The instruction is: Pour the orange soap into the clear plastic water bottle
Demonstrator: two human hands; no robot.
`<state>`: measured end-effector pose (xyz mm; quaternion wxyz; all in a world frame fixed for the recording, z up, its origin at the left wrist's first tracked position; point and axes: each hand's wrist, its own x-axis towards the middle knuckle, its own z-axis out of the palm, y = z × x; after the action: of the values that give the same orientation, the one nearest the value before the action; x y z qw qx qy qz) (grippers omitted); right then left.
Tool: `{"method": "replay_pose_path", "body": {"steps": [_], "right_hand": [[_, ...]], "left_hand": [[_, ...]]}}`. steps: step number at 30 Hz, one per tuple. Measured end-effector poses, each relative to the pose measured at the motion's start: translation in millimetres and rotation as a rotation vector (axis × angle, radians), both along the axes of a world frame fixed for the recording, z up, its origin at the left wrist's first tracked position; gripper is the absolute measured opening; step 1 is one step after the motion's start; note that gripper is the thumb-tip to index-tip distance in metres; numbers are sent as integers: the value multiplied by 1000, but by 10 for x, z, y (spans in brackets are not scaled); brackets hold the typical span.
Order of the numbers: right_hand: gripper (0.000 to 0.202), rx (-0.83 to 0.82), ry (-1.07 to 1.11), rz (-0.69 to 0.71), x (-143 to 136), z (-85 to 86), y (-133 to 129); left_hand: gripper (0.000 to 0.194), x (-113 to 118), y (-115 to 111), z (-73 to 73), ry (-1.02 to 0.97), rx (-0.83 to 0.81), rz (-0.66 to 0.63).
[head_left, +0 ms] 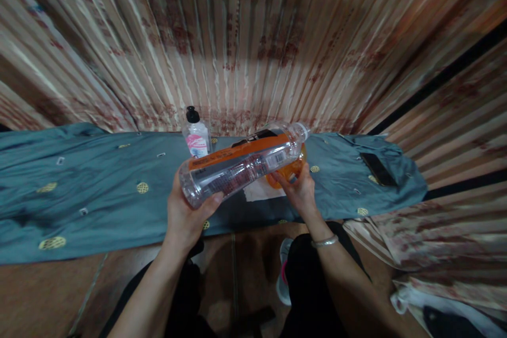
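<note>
A large clear plastic bottle (245, 163) with an orange and dark label lies tilted across the middle of the view, its capped or necked end up at the right. My left hand (188, 214) is wrapped round its base, thumb along the near side. Under the neck end, my right hand (299, 190) grips an orange see-through container (283, 173), whose upper part is hidden behind the bottle. Beneath it a white sheet of paper or tissue (261, 193) shows on the cloth. Just behind the bottle's base stands a small clear bottle (198, 140) with a black cap and pink label.
A blue-green cloth (106, 190) with yellow patterns covers the long narrow surface. A dark phone (377, 169) lies on it at the right. Pleated curtains (237, 37) hang close behind and to the right. Below the front edge are my legs and a tiled floor (51, 290).
</note>
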<state>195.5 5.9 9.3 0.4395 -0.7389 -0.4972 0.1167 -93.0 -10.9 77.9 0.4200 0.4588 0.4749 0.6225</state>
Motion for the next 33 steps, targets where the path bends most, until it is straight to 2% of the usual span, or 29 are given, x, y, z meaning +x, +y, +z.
{"method": "replay_pose_path", "body": {"steps": [15, 23, 28, 33], "right_hand": [[86, -11, 30, 6, -15, 56, -18], [86, 26, 17, 5, 3, 2, -9], [95, 30, 9, -11, 13, -33, 4], [95, 26, 22, -4, 5, -20, 4]], "left_hand": [[93, 2, -15, 36, -5, -9, -10], [97, -1, -24, 93, 15, -28, -13], [98, 14, -22, 98, -4, -39, -5], [96, 9, -18, 80, 0, -37, 5]]}}
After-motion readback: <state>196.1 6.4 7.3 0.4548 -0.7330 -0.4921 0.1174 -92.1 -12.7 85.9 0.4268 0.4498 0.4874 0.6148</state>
